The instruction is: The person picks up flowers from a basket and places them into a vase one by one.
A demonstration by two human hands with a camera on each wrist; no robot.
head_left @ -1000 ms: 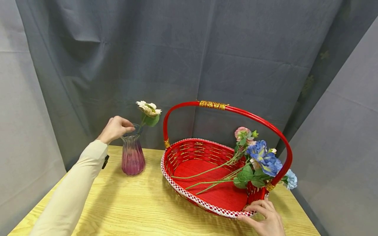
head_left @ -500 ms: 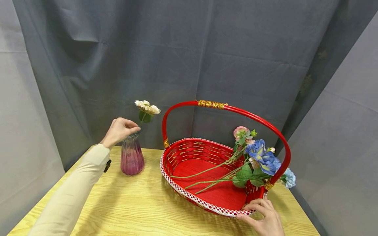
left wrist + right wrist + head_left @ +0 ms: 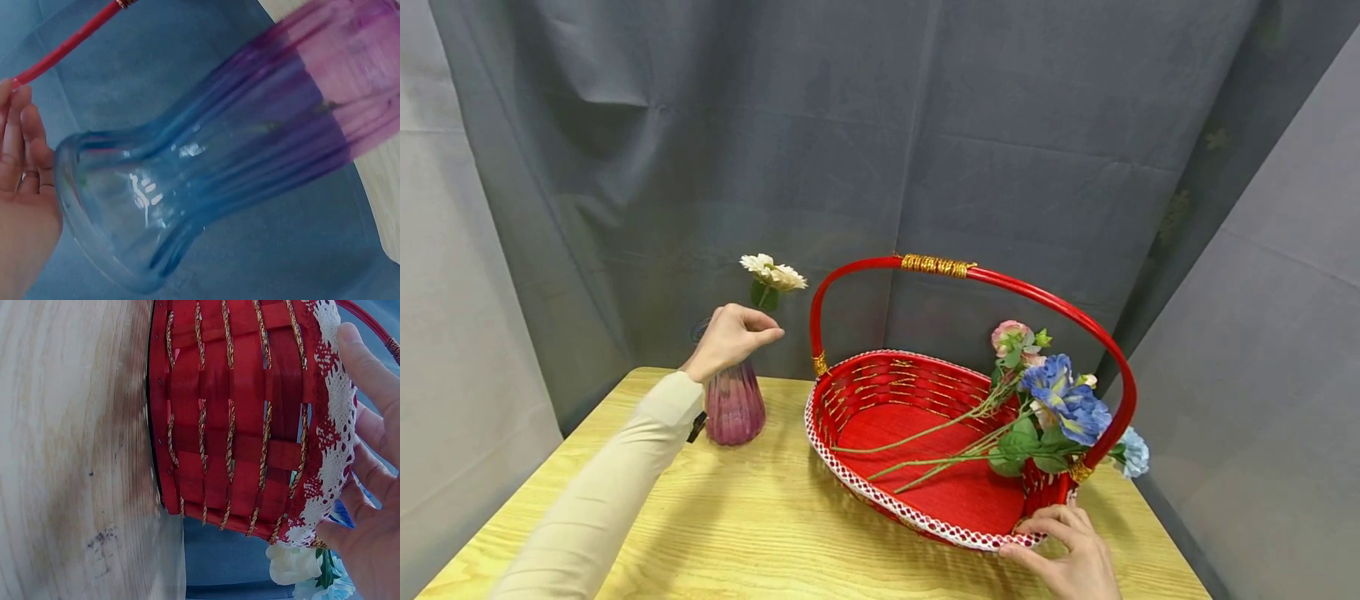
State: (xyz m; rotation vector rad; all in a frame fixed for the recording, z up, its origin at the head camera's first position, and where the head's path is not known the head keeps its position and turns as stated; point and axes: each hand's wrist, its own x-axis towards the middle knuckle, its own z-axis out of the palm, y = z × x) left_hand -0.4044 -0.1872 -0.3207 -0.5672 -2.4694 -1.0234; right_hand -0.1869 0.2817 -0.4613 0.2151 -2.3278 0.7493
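Head view has the left hand [image 3: 733, 342] on the far left, in front of the upper part of a glass vase [image 3: 735, 408]. Its fingers are relaxed and fairly straight, thumb close to them, free of any grip. The vase stands upright on the bench [image 3: 760, 508], ribbed, blue at the neck and running through purple to pink at the base. Just above the hand is a white flower [image 3: 778, 275] with a green leaf; the hand hides the lower stem, so I cannot tell whether it enters the vase.

At the near right, the right hand [image 3: 1075, 550] grips the lace-trimmed rim of a red woven basket [image 3: 895, 375], its thumb outside and its fingers over the edge. The basket sits right of the vase, apart from it, with a gold-wrapped handle [image 3: 1037, 293] arching over it. Pink flowers [image 3: 1011, 335], a blue flower [image 3: 1067, 400] and a pale blue flower [image 3: 1133, 452] lie toward its right end, green stems [image 3: 925, 467] pointing left. Behind hangs a grey curtain [image 3: 775, 167].
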